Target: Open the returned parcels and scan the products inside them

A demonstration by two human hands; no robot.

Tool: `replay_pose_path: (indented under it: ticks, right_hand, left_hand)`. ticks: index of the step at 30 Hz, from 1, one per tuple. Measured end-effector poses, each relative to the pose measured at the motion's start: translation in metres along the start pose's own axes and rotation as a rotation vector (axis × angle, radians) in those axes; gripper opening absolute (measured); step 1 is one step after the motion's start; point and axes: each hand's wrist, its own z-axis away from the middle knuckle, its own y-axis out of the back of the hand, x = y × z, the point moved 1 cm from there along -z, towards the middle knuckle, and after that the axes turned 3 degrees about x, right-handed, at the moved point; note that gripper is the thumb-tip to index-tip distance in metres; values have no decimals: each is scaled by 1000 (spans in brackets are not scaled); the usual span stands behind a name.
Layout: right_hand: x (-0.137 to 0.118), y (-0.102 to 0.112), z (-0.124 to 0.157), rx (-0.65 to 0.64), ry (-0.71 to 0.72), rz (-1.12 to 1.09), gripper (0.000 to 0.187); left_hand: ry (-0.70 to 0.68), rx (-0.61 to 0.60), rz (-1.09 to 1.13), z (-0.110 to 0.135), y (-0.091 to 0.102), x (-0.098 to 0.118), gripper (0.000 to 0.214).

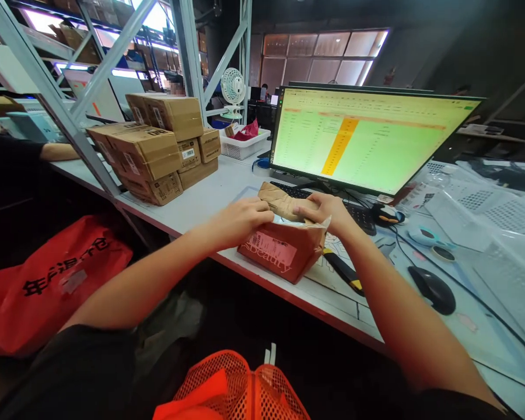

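Note:
A reddish-brown cardboard box (pixel 273 252) with a pale printed label and the word "beauty" sits at the table's front edge. Its top is raised, and a creased brown flap (pixel 280 200) stands up at the back. My left hand (pixel 248 219) has its fingers curled over the box's left upper edge. On the other side, my right hand (pixel 326 211) grips the flap near the right corner, thumb against the cardboard. Something whitish shows inside, mostly hidden by the front wall. A black and yellow utility knife (pixel 343 270) lies right of the box, under my right forearm.
Stacked brown cartons (pixel 151 151) stand at the back left, beside a metal rack post. Behind the box are a keyboard (pixel 363 219) and a monitor (pixel 367 137). A mouse (pixel 432 289) and clear plastic baskets (pixel 503 216) lie right. Another person's arm (pixel 60 152) shows far left.

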Motion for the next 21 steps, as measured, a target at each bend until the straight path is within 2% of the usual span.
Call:
replay_pose_path:
  ticks: [3,7,11,16,21]
  right_hand:
    - [8,-3,-5,1,-18,-75,48]
    - [14,-6,-7,-20,-18,-153,61]
    - [14,-6,-5,3,-37,-164,62]
    - [12,-6,-2,1,-37,-182,53]
    - [7,-3,2,11,-55,-162,51]
  left_hand:
    - [-1,250,-119,10,-25,5,23]
    - [40,623,-109,35,-60,21,29]
    - [151,817,-58,48,-96,37,37]
    - [258,885,-28,55,-125,46,48]
    - [257,742,-50,67,-129,44,42]
